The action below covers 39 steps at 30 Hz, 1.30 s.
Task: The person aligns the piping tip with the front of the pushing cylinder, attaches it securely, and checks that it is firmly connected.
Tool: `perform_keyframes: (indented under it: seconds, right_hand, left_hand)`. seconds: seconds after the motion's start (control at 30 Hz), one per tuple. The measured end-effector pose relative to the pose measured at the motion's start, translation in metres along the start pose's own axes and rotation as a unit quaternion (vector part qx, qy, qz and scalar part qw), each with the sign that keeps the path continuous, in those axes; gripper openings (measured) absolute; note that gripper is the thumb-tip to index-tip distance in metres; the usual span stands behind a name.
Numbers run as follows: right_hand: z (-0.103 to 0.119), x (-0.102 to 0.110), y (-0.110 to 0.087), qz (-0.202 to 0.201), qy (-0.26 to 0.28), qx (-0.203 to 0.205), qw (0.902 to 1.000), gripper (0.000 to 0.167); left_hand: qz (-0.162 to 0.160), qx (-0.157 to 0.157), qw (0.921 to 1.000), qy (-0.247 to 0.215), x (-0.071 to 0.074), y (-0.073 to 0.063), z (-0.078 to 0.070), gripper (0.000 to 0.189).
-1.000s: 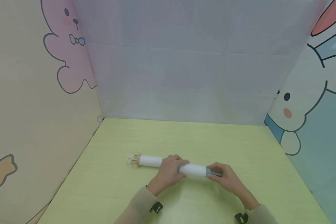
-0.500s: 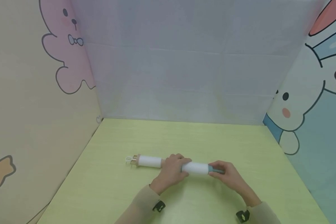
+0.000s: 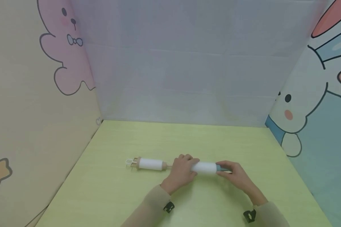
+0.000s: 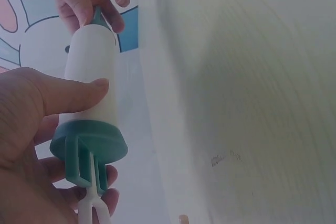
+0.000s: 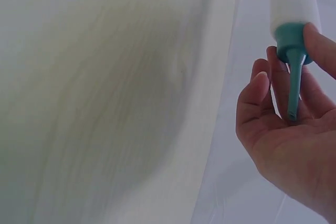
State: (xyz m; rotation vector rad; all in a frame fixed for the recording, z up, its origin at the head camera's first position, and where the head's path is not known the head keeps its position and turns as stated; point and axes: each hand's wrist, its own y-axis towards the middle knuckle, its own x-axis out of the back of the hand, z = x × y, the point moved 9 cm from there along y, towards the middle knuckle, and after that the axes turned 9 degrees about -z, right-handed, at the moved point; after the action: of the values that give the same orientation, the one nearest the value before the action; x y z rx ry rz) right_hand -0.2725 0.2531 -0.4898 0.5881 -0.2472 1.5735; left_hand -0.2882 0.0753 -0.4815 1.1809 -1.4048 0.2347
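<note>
My left hand (image 3: 182, 171) grips a syringe-like tube with a white barrel (image 3: 206, 167), its thumb lying along the barrel (image 4: 92, 56) in the left wrist view. Toward me there, the tube ends in a green flange (image 4: 89, 141) with a white forked rod (image 4: 93, 203) coming out. At the other end my right hand (image 3: 240, 176) pinches the green collar, with the slim green nozzle (image 5: 294, 87) pointing into its palm. A similar tube with a white barrel (image 3: 150, 164) and beige ends lies on the table to the left.
The pale yellow-green tabletop (image 3: 159, 135) is bounded by a plain back wall (image 3: 170, 69) and side panels. A pink animal (image 3: 71, 63) is drawn on the left panel, a white rabbit (image 3: 295, 110) on the right one.
Both hands have shifted a little to the right, carrying the green-ended tube between them. More of the beige-ended tube's narrow tip now shows beside the left hand.
</note>
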Motion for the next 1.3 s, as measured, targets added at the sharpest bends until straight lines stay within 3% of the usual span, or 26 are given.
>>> perform_keyframes:
  seconds: [0.33,0.67,0.87,1.1,1.3]
  right_hand:
    - [-0.031,0.004,0.004,-0.001,-0.033,-0.019,0.9993,0.037]
    - [-0.043,0.009,0.008,-0.001,-0.038,-0.014,0.9992,0.039]
    - [-0.044,0.010,0.009,0.002,-0.048,0.006,0.9988,0.038]
    - [-0.046,0.010,0.012,0.001,-0.074,0.009,0.9972,0.036]
    - [-0.045,0.007,0.015,0.001,-0.085,0.011,0.9963,0.034]
  left_hand:
    - [0.027,0.009,0.9995,0.016,-0.029,0.008,0.000,0.044]
    - [0.009,0.023,0.9997,0.002,-0.046,0.014,0.000,0.040]
    - [0.021,0.029,0.9993,0.007,-0.049,0.015,0.000,0.038]
    - [0.006,0.023,0.9997,-0.002,-0.047,0.016,-0.001,0.037]
    - [0.012,0.027,0.9995,-0.005,-0.052,0.015,0.003,0.037]
